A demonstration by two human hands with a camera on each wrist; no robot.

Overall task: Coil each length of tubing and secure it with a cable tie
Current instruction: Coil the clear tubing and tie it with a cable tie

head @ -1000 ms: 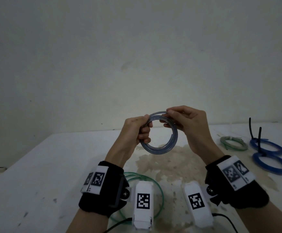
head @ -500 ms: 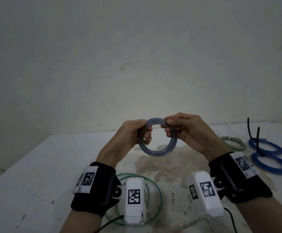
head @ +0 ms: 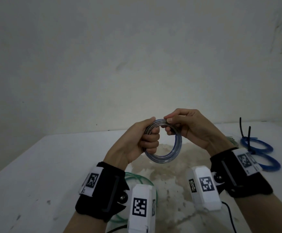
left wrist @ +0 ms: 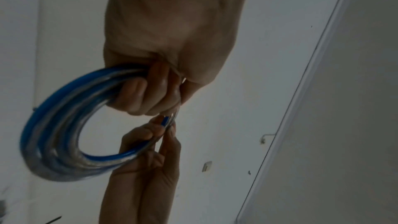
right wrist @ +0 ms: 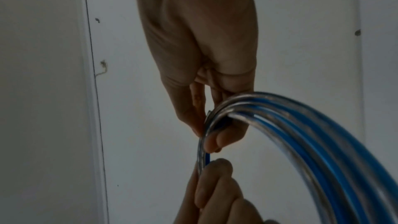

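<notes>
Fingers [head: 151,140] of our left hand [head: 137,142] now clench the clear blue-tinted tubing coil [head: 163,157] fully while right hand [head: 189,128] pinches its top, so tying comes next.

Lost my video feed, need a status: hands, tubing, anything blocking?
Left hand grips clear-blue coil, held above table. Right hand pinches its top. No cable tie on it yet. Nothing in the way.

I see a white table [head: 36,165], its middle blotched with a brownish stain [head: 170,165], pushed against a bare, scuffed pale wall [head: 137,56] in dim light.
</notes>
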